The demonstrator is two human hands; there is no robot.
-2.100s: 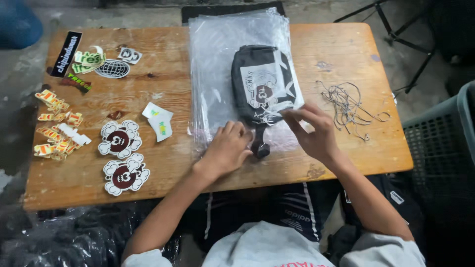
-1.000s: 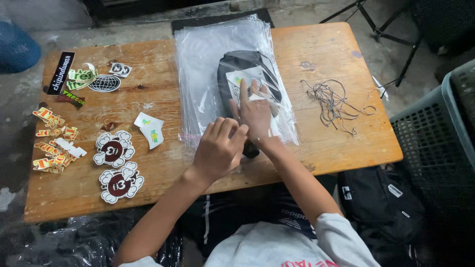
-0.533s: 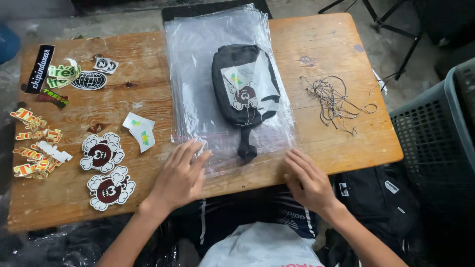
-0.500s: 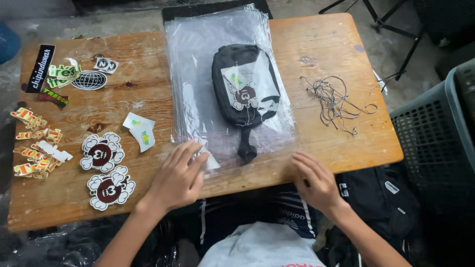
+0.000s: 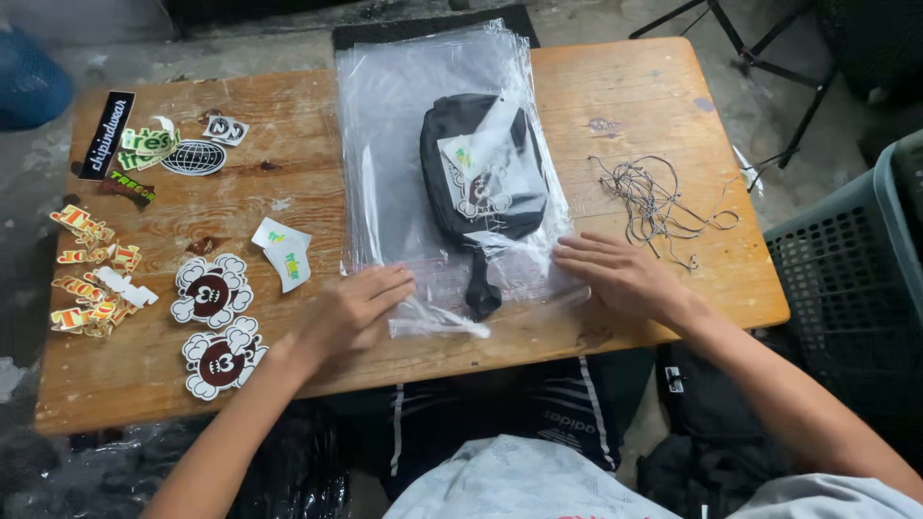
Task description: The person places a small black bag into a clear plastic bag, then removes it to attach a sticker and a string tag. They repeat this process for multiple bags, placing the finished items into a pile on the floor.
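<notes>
Honestly, both hands, left (image 5: pixel 354 309) and right (image 5: pixel 618 273), lie flat and open, holding nothing, on the bag's (image 5: pixel 452 173) flap; I'd fold evenly, keeping the pouch (image 5: pixel 481 168) centred.

— Can you make out that black pouch (image 5: pixel 481 178) properly?

— Not quite; glare on the clear plastic bag (image 5: pixel 423 125) washes out its front, and the stickers inside are blurred.

— And the grey crate (image 5: pixel 856 259)?

— Cut off by the right edge. The blue thing (image 5: pixel 29 82) top left is cropped and blurry too.
</notes>
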